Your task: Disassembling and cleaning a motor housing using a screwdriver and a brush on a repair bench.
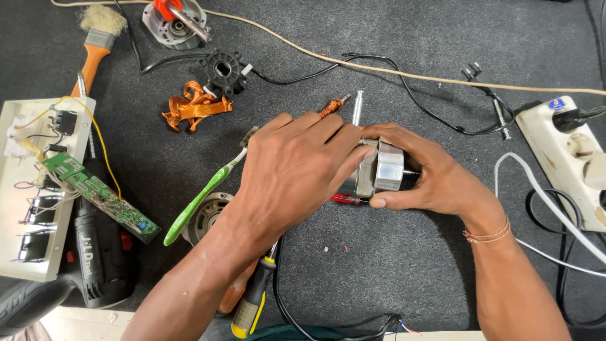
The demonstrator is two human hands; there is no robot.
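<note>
Together, both hands clamp a silver motor on the dark counter: left hand over its end, right hand around its side.

A small round blue-and-red label sits on the white power strip at the right edge.

Open mat right of and below the motor, clear path in from the lower centre. Upper right mat bare past the black cable and tan cord. Left side crowded: green toothbrush, circuit board, black drill, white box. Power strip and white cable block the right edge. Screwdrivers lying under the left forearm.
</note>
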